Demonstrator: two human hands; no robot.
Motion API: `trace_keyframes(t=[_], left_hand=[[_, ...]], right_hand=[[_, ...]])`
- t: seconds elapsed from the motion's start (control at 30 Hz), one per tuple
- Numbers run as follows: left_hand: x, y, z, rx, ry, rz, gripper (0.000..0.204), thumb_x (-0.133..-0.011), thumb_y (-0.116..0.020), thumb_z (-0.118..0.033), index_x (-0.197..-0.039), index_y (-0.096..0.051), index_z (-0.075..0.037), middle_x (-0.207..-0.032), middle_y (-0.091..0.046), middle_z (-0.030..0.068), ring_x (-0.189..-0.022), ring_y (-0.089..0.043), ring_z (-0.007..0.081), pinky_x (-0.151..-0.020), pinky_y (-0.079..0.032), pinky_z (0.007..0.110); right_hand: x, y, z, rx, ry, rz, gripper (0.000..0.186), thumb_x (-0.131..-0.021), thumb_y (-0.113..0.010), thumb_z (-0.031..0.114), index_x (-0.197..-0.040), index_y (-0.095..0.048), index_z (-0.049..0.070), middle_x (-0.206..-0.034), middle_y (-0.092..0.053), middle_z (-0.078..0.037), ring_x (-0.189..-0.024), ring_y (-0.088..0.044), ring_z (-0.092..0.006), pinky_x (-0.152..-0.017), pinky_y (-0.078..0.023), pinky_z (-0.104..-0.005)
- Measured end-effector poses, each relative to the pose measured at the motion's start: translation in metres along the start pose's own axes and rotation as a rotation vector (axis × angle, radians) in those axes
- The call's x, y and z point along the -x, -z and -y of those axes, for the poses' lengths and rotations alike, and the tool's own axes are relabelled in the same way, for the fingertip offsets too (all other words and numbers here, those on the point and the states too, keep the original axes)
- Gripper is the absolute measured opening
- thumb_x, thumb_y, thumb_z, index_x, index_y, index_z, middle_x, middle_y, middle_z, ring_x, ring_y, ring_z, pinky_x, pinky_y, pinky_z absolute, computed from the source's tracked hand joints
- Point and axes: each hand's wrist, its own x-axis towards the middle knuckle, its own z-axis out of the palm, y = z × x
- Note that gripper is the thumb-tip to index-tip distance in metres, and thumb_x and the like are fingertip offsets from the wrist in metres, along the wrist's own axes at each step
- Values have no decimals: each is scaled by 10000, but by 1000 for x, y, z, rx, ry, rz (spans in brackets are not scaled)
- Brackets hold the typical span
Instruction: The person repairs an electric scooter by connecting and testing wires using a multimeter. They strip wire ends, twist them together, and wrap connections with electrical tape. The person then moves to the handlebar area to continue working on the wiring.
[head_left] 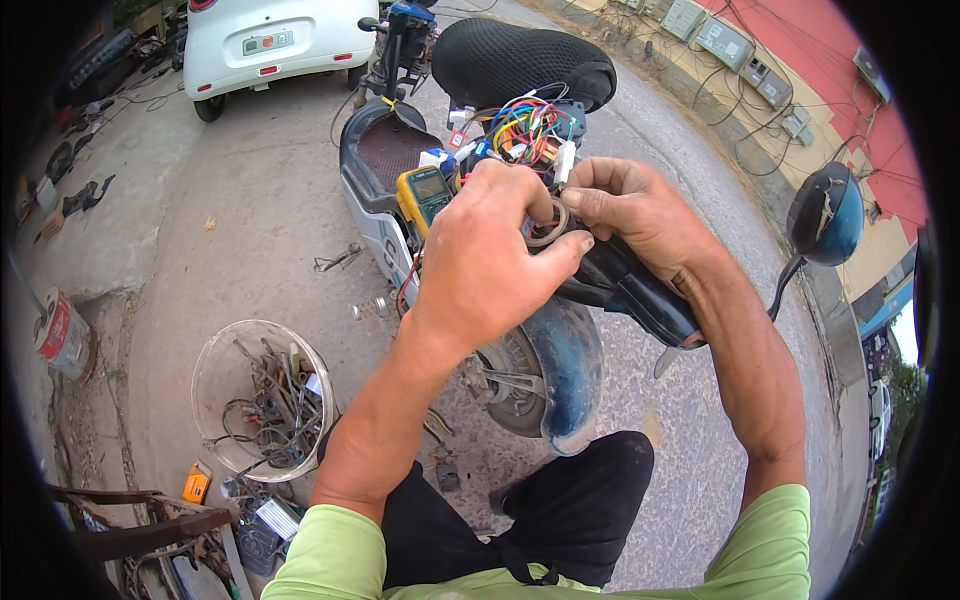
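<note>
My left hand (480,255) is closed around a ring that looks like a roll of tape (563,222), its thumb stretched along the near side. Close beside it, my right hand (640,210) pinches what looks like a thin wire, just below a white connector (564,162); the fingertips hide most of it. Behind both hands, a tangle of coloured wires (530,128) spills from the opened body of a scooter (375,150). A yellow multimeter (424,195) leans at the left of my left hand, partly covered by it.
The scooter's black seat (520,62) lies beyond the wires, its blue rear fender (572,375) nearer me. At left stands a white bucket (205,400) of tools and scrap. A mirror (828,213) juts out at right. A small white vehicle (285,50) is parked at the back.
</note>
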Motion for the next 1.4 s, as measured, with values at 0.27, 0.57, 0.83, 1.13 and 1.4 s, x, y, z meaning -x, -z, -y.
trace_keyframes(t=[0.27,0.57,0.83,1.13,1.4], left_hand=[[-5,-5,11,254,316,102,545,-751,-837,-361,-1051,-619,38,-922,-711,166,-828,-698,269,-786,-552,388],[-7,-5,9,130,397,143,498,-776,-790,-403,-987,-638,23,-858,-710,176,-814,-705,297,-775,-544,406],[-4,-16,12,253,353,70,434,-840,-721,-369,-988,-644,31,-862,-716,220,-855,-728,349,-786,-549,432],[-1,-19,2,167,196,73,362,-834,-728,-340,-899,-643,6,-787,-688,189,-742,-693,333,-691,-542,429],[64,-31,-81,531,-334,581,335,-796,-766,-281,-960,-619,-29,-788,-626,147,-716,-671,367,-616,-543,414]], right_hand=[[-1,1,0,40,19,10,160,-927,-717,165,-969,-682,14,-838,-634,6,-719,-531,-64,-625,-426,-233],[-1,-4,4,102,32,-6,157,-936,-707,152,-975,-689,0,-891,-659,-14,-793,-573,-84,-712,-480,-257],[-5,-3,-1,127,39,-55,162,-931,-695,151,-968,-691,-6,-907,-668,-15,-815,-577,-90,-742,-481,-268],[-6,0,-10,119,73,-39,191,-936,-694,161,-985,-697,-23,-896,-687,-33,-818,-598,-94,-757,-497,-286],[-13,-12,-3,188,67,-183,253,-951,-710,209,-1090,-719,-3,-869,-673,-23,-760,-546,-79,-674,-455,-257]])
